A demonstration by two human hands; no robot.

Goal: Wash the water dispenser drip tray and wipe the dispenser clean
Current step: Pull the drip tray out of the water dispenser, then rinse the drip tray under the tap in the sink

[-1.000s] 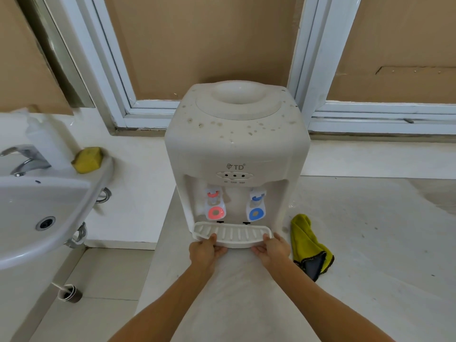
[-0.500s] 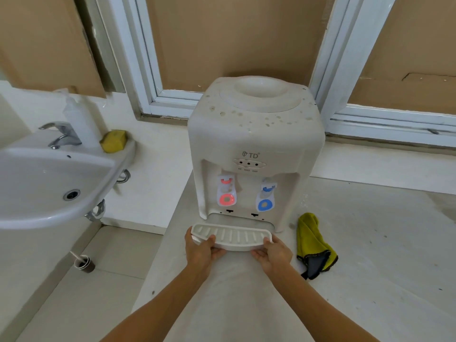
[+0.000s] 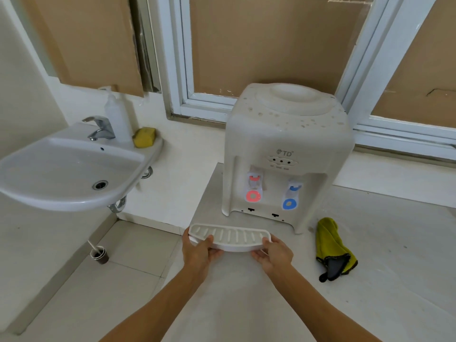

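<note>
The white slotted drip tray is out of the dispenser and held level just in front of it. My left hand grips its left end and my right hand grips its right end. The white water dispenser stands on a pale counter, its top speckled with brown stains, with a red tap and a blue tap. Two empty black slots show at its base where the tray sat.
A yellow-green cloth lies on the counter right of the dispenser. At left is a white wall sink with a tap, a white bottle and a yellow sponge. A small cup stands on the floor.
Both hands pulled the drip tray out of the dispenser toward me and slightly left. The view swung left, bringing the sink further into view.
</note>
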